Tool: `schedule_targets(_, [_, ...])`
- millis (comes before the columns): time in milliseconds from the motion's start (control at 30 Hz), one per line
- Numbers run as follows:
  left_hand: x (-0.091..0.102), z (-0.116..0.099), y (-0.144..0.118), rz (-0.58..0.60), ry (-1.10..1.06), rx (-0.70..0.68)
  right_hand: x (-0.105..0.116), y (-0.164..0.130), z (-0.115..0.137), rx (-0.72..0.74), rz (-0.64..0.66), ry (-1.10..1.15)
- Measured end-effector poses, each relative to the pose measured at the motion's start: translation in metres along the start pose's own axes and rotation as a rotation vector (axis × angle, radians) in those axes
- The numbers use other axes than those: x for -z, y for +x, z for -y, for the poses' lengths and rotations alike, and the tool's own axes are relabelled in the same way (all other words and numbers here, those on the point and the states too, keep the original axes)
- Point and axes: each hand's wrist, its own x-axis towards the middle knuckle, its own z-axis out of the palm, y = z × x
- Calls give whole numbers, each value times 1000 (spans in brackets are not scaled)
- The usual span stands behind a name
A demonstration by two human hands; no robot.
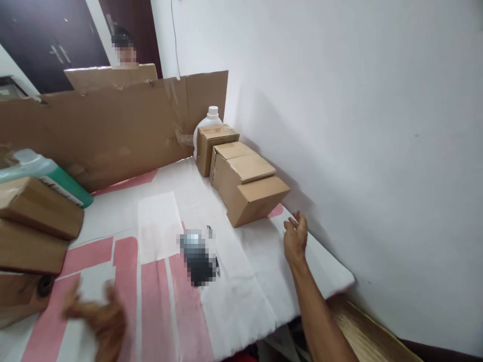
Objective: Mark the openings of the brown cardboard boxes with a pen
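Both hands empty over the table, right hand nearest a row of cardboard boxes.

Head view: the right hand (295, 239) hangs open, fingers loosely spread, holding nothing, just beside the nearest box (256, 200), which lies at its 10 o'clock along the wall. The left hand (100, 317) at 7 o'clock of the frame is blurred, fingers apart, empty, above the pink-and-white cloth (158, 221). The boxes look light and stiff, closed and plain, probably best gripped across two opposite sides. A white jug (210, 120) stands behind the row at 12 o'clock; a green bottle (49, 176) lies on stacked boxes at 9 o'clock. No writing is readable; a dark item mid-table is blurred out.
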Motion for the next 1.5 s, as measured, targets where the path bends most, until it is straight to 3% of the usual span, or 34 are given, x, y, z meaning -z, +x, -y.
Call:
schedule_targets(33, [-33,-13,-5,42,-23,-69,-6,12,-3,-3,25,4])
schedule_targets(133, [-135,-67,-21,465,-233,-193,-22,20,-6,27,127,25])
schedule_targets(200, [-194,-105,-31,743,-348,-177,-27,8,-7,63,193,41])
schedule_targets(267, [-233,-133,-37,979,-403,-94,-25,-13,-7,99,237,51])
schedule_targets(333, [-245,-146,-40,1074,-446,-60,-20,-38,-4,113,235,57])
schedule_targets(367, [-241,-146,-39,1075,-468,-66,-18,-51,-1,116,229,63])
schedule_targets(433, [-213,-135,-36,1029,-508,-116,-19,-78,12,129,241,88])
schedule_targets(533, [-145,-100,-26,860,-488,-206,-38,-123,44,154,378,160])
schedule_targets(667, [-53,-49,-16,523,-272,-168,-90,-187,84,195,702,241])
schedule_targets(800, [0,-6,-28,244,-60,-67,-145,-239,86,221,971,284])
schedule_targets(967, [18,23,-40,159,89,-84,-186,-253,61,141,1124,282])
schedule_targets(1067, [18,31,-23,54,32,45,-192,-249,56,86,1105,231])
schedule_targets(1167, [17,38,-6,172,-53,203,-187,-246,60,142,1116,178])
schedule_targets(1267, [21,37,-4,302,-80,251,-176,-244,66,213,1114,124])
schedule_targets(1400, [33,19,-14,300,-53,251,-162,-241,75,245,1124,50])
schedule_targets(1500, [36,1,-14,222,-142,304,-156,-239,81,183,1154,17])
